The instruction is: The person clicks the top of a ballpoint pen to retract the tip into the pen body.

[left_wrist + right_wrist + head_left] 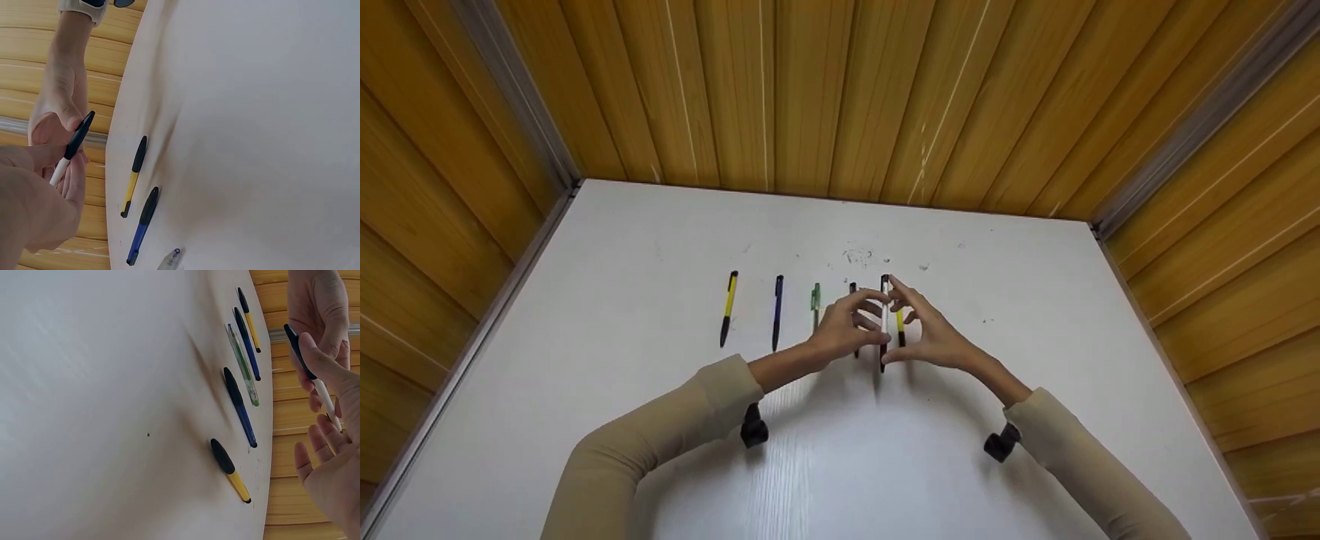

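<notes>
A white pen with a black grip [884, 319] is held upright above the table between both hands. My left hand [840, 330] pinches it from the left; in the left wrist view the thumb lies at the black grip [79, 138]. From the right, my right hand [934, 337] holds the same pen, its thumb near the black tip and its index finger near the top end. Below the hands, a yellow-and-black pen [900, 322] and a dark blue pen [240, 408] lie on the table, partly hidden in the head view.
To the left lie a green clear pen [815, 298], a blue pen [778, 311] and a yellow-and-black pen [729, 307], roughly parallel. The white table [660, 247] has dark scuff marks toward the back. Wood-patterned panels [810, 97] surround it.
</notes>
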Available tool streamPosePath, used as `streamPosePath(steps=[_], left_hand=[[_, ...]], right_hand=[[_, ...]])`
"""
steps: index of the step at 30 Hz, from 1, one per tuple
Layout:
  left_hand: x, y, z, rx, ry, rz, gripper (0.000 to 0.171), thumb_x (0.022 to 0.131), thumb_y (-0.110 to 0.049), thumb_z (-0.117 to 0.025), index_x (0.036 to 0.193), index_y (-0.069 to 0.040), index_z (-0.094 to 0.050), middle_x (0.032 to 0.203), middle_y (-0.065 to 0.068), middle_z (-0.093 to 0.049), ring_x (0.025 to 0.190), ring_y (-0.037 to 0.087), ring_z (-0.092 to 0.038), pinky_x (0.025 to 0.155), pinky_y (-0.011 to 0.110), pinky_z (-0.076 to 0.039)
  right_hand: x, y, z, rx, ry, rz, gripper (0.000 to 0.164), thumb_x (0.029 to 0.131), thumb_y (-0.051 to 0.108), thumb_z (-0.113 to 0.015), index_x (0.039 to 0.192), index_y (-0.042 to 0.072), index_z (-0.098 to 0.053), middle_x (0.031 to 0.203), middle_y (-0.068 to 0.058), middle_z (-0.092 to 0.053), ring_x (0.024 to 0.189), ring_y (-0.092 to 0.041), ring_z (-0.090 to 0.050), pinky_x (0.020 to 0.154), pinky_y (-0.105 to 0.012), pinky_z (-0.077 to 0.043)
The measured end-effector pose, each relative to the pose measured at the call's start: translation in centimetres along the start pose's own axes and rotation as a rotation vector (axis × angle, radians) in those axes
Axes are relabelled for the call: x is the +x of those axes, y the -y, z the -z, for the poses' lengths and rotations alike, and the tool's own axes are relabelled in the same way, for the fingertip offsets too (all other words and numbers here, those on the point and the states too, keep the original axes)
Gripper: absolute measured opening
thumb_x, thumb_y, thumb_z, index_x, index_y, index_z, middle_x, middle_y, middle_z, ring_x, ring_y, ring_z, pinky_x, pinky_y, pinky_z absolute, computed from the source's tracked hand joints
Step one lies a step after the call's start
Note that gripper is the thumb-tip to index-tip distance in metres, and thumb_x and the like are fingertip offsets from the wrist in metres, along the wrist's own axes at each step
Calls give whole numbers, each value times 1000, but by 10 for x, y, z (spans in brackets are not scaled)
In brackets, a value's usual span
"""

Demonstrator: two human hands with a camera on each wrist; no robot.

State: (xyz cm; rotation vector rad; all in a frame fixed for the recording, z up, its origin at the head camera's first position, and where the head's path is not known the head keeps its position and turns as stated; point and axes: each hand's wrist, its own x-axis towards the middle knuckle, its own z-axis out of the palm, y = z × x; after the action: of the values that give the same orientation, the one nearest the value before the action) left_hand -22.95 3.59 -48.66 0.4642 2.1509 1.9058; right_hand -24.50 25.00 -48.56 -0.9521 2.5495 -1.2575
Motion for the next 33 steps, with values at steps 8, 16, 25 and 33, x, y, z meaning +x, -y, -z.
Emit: streamPosePath(steps=[8, 16, 25, 33], left_hand=[[16, -5, -17, -30, 7, 22, 53, 83, 5, -79, 132, -8, -63, 122, 21, -64, 96, 25, -73, 82, 31, -62], [35, -8, -34, -6, -30, 48, 46, 84, 6, -77, 127, -8, -66, 117, 21, -67, 86, 16, -69, 76, 25, -62], [55, -5, -41, -35, -96, 144, 45, 84, 7, -77, 124, -8, -65, 121, 28, -65, 81, 17, -70, 72, 26, -62], [75, 2, -53, -30, -91, 218, 48, 81, 10, -77, 127, 1, -65, 116, 27, -69, 74, 15, -68, 69, 23, -61]], right_hand=[[-12, -11, 14, -8, -42, -31, 119, 72, 18, -94, 163, 6, -18, 149, -17, -48, 128, -38, -51, 97, -54, -49], [-20, -22, 25, -13, -74, -61, 114, 74, 14, -92, 163, 7, -21, 149, -18, -47, 128, -37, -50, 99, -54, -48], [-35, -35, 45, -33, -171, -137, 95, 78, 2, -86, 158, 5, -35, 142, -23, -53, 123, -41, -51, 97, -54, -48], [-53, -25, 65, -39, -215, -244, 61, 91, 4, -74, 147, -4, -49, 136, -29, -57, 114, -26, -54, 96, -49, -51]])
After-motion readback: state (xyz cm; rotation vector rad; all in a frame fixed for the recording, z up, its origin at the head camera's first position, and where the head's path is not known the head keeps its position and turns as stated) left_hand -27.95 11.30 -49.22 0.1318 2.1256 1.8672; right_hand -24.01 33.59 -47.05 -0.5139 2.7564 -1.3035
